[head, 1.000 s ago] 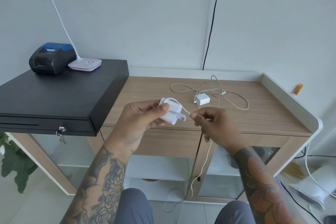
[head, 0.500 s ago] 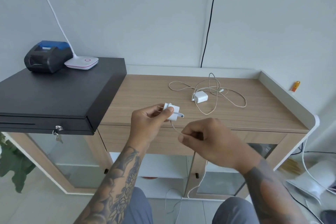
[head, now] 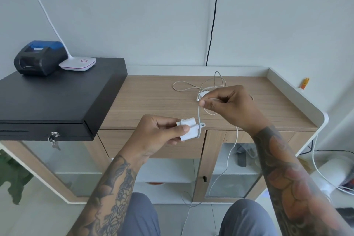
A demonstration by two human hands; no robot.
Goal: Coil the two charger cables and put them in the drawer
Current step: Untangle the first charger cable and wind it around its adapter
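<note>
Left hand [head: 155, 136]: grips white charger block [head: 188, 129] — held above counter [head: 153, 101] front edge.
Right hand [head: 228, 103]: fingers [head: 206, 103] pinch its cable [head: 199, 117], raised.
Second charger cable [head: 183, 87]: loose on counter — behind right hand.

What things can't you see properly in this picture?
- Second charger on the desk: head view, mostly hidden behind the right hand.
- Held cable: its far end runs off the bottom edge.
- Lamp: its top is cut off by the top edge.
- Orange thing by the wall: too small to tell.
- Left hand covers part of the charger it holds.
</note>
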